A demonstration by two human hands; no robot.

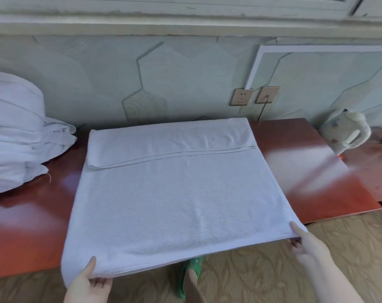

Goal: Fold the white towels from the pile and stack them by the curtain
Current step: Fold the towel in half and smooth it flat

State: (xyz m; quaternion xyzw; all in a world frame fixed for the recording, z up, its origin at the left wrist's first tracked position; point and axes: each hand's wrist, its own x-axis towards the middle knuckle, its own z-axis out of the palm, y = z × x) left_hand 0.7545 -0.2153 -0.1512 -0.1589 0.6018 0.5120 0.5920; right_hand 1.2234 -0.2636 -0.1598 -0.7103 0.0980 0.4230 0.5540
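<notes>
left hand (pixel 91 278) and right hand (pixel 306 243) could skew the next fold if one corner rises ahead of the other, and a tug toward the body might drag the far flap open. each hand pinches a near corner of the flat white terry towel (pixel 174 193), thumb on top, fingers curled underneath. it lies on the glossy red-brown wooden table (pixel 316 171), near edge overhanging, beside the heaped pile of white towels (pixel 17 132)

One towel (pixel 174 204), one pile (pixel 15 132), two sockets (pixel 241 97), one kettle (pixel 347 130)
</notes>
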